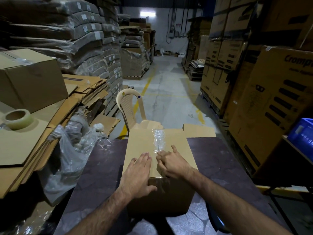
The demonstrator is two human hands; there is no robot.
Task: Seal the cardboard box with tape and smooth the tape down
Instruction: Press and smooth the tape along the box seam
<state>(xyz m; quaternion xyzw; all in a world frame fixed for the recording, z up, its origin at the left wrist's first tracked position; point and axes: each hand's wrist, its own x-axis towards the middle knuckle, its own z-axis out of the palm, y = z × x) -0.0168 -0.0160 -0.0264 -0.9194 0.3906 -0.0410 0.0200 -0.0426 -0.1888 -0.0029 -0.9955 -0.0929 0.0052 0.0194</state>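
The cardboard box sits on the dark worktop, reaching from its near edge to its far edge, closed flaps up. A strip of clear tape runs along the centre seam, its long axis pointing straight away from the person toward the far edge. The far part of the strip looks wrinkled and shiny; the near part lies under the hands.

The left hand rests flat and open on the left flap, fingers spread just beside the seam, thumb hooked over the near top edge of the box, holding nothing. The right hand lies on the seam itself, fingers curled and pressing on the tape, with nothing gripped that I can make out. It is the nearer to the strip, so the smoothing stroke probably falls to it, running away along the seam.

A tape roll stands well apart, beyond the left edge, on flattened cardboard. A plastic chair stands just past the far edge. Nothing lies on the seam ahead.
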